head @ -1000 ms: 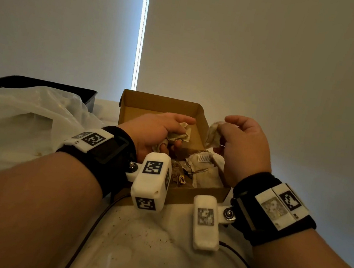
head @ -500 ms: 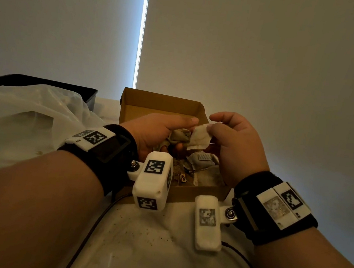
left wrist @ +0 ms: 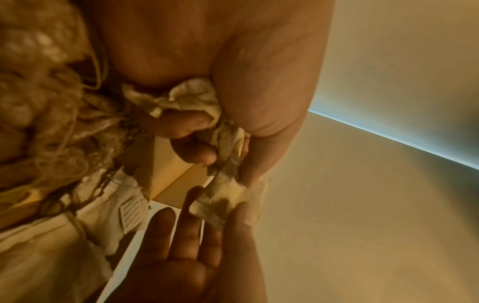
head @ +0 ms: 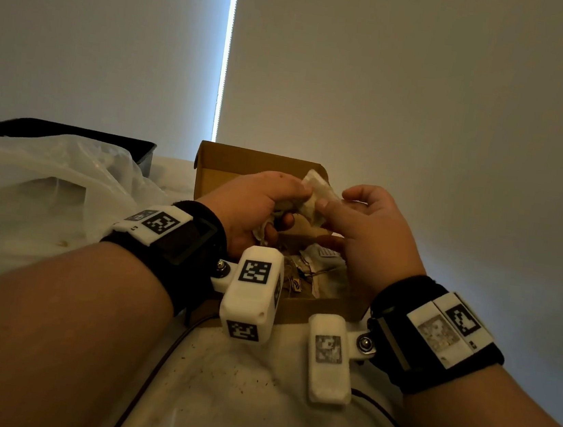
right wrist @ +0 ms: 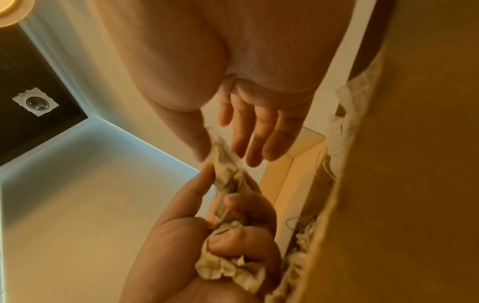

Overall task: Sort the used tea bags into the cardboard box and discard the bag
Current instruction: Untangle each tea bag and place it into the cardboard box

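Note:
An open cardboard box [head: 244, 161] stands on the white surface with several used tea bags and strings [head: 315, 271] inside. Above it my left hand [head: 289, 196] grips a crumpled bunch of tea bags [left wrist: 191, 98] in its curled fingers. A flat stained tea bag [head: 316, 196] is held between both hands. My left fingertips hold one end of it, and my right hand [head: 338, 203] pinches the other end with thumb against forefinger. My right hand's other fingers [right wrist: 269, 133] are stretched out straight. The bunch also shows under the left fingers [right wrist: 233, 268] in the right wrist view.
A crumpled clear plastic bag [head: 43, 189] lies to the left of the box, with a black bin [head: 68, 133] behind it. Plain walls stand close behind and to the right. Tea crumbs are scattered on the white surface [head: 232, 386] in front of the box.
My right hand has carried its tea bag leftwards and slightly upwards until it meets my left fingertips. The left hand kept its bunch and stayed over the box.

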`<state>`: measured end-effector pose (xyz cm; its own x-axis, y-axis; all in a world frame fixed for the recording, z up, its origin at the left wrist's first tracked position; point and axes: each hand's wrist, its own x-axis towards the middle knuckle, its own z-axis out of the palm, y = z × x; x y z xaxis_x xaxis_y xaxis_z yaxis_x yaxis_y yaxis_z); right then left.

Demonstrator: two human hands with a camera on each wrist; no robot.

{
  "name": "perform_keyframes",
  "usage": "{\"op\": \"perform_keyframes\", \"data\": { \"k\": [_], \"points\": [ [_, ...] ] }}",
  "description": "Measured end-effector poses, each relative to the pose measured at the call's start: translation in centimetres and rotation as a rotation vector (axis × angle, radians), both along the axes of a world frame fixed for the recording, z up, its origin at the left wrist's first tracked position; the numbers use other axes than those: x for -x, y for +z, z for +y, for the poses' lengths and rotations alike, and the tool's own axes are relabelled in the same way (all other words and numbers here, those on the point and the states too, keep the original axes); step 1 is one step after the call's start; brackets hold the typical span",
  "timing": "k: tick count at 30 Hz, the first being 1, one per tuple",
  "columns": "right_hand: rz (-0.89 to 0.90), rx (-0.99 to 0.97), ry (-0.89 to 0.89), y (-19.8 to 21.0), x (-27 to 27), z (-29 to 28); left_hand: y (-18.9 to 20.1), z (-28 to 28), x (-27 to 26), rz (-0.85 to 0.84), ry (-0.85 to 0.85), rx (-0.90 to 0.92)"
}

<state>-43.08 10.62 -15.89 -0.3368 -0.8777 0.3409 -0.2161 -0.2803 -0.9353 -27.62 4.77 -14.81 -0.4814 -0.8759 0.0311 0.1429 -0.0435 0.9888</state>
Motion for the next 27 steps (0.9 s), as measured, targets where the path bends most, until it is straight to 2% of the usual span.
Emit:
{"op": "perform_keyframes", "data": {
  "k": [4,7,12,16,20,27],
  "points": [
    [0.000,0.058,-0.105,0.1,0.3,-0.1,-0.2,-0.2,0.0,-0.012,-0.010,-0.031],
    [0.022,0.023,-0.123,0.7,1.5,0.4,-0.5,-0.6,-0.1,0.020,0.011,-0.086],
    [0.522,-0.354,-0.098,1.6,2.7,1.6,-0.7,-1.1,-0.2,0.038,0.053,-0.129],
    [0.726,-0.505,-0.108,2.5,1.6,2.0,-0.9,-1.2,0.0,0.030,0.039,-0.142],
    [0.804,-0.579,-0.121,2.8,1.0,2.1,-0.9,-1.2,-0.1,0.021,0.040,-0.140],
    [0.839,-0.683,-0.186,1.8,1.0,1.8,-0.9,-1.3,-0.1,0.019,0.040,-0.143]
  ]
}}
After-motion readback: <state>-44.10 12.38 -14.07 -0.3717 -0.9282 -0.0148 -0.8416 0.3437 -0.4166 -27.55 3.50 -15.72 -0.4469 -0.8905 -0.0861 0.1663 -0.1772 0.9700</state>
